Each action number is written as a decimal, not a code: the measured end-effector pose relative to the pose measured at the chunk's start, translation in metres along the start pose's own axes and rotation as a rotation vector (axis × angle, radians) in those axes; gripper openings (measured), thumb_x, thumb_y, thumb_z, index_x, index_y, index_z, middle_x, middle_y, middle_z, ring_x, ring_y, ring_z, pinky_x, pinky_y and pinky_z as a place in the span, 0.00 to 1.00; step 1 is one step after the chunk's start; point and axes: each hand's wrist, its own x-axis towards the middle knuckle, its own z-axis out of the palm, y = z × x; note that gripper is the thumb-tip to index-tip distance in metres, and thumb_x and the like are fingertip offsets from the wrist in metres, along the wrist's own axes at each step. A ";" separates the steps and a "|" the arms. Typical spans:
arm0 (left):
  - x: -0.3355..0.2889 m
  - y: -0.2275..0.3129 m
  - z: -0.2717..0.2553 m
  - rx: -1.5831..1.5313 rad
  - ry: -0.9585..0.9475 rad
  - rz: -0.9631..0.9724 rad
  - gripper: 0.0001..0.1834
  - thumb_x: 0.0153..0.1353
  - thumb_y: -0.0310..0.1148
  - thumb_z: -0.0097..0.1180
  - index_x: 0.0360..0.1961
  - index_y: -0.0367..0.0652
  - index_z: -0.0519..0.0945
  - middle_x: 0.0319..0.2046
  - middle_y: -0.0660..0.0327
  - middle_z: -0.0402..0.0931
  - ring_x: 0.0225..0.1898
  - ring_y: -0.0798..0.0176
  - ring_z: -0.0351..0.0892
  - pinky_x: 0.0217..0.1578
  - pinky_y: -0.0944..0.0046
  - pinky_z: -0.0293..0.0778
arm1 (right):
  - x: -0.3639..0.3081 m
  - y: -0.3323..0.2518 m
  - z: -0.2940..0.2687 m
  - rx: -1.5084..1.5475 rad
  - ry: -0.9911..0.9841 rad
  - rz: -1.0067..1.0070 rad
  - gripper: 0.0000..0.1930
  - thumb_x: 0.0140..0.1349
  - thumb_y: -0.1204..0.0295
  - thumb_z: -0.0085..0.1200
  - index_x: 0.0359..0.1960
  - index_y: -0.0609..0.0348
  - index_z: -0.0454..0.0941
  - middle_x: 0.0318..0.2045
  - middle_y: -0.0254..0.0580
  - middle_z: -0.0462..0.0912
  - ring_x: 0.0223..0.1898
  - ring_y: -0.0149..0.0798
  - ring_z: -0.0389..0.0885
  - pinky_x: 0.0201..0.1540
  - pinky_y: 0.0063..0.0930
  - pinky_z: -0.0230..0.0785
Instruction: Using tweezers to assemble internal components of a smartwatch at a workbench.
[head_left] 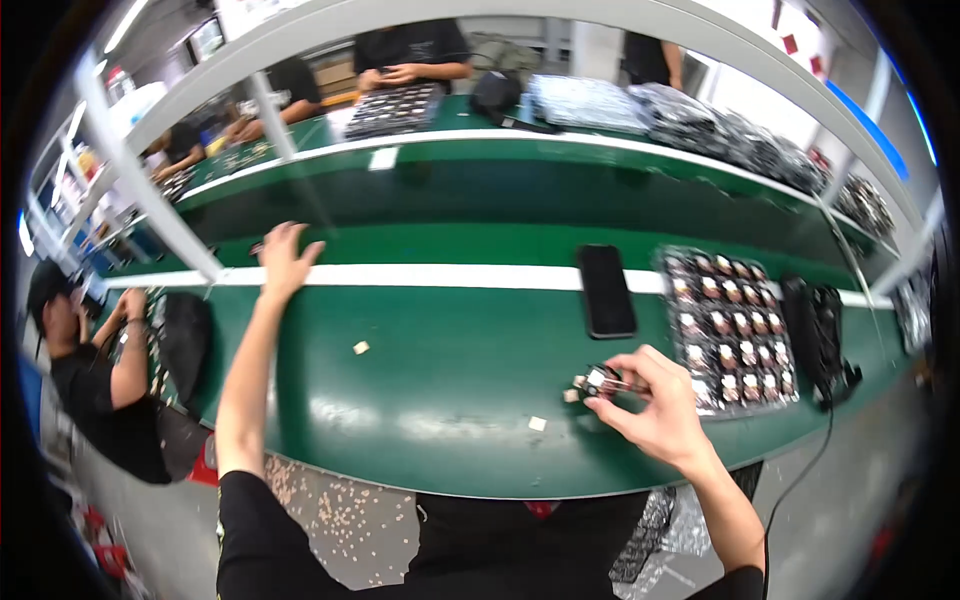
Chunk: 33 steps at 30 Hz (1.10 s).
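My right hand (655,405) is closed, thumb and fingers pinching a small black-and-silver part with copper-coloured bits (600,381) above the green bench top (430,350). A small pale piece (571,395) shows at that part's left end; whether it is attached I cannot tell. My left hand (288,258) reaches over the white strip at the far left, fingers stretched and thumb apart, with nothing visible in it. Close to its fingertips lies a small dark reddish object (257,248), too small to make out. To the right, a clear plastic tray (708,398) holds rows of similar parts.
A black phone (606,292) lies left of the tray; a black corded bundle (822,340) lies right of it. Small pale squares (537,424) sit on the bench, and more litter the floor. A white frame post (150,190) stands far left. Other people work nearby.
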 end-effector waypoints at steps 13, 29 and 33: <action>0.027 -0.130 0.045 0.014 -0.039 -0.423 0.21 0.76 0.30 0.59 0.68 0.45 0.79 0.63 0.46 0.81 0.64 0.37 0.79 0.65 0.40 0.75 | 0.044 0.114 -0.096 -0.461 0.323 0.409 0.29 0.56 0.47 0.79 0.44 0.61 0.91 0.38 0.50 0.92 0.43 0.50 0.92 0.50 0.46 0.83; -0.051 0.248 -0.099 -0.964 -0.545 0.492 0.30 0.67 0.21 0.67 0.71 0.42 0.79 0.71 0.49 0.75 0.70 0.45 0.78 0.71 0.51 0.74 | 0.122 0.096 -0.079 -0.064 0.284 0.287 0.18 0.70 0.61 0.73 0.37 0.70 0.92 0.21 0.33 0.86 0.28 0.20 0.81 0.32 0.23 0.69; -0.065 0.286 -0.085 -1.038 -0.732 0.573 0.30 0.69 0.23 0.67 0.72 0.43 0.78 0.71 0.51 0.72 0.71 0.45 0.77 0.71 0.49 0.75 | 0.105 0.044 -0.010 0.335 0.076 0.228 0.12 0.74 0.68 0.70 0.48 0.67 0.90 0.34 0.35 0.91 0.36 0.22 0.85 0.40 0.23 0.78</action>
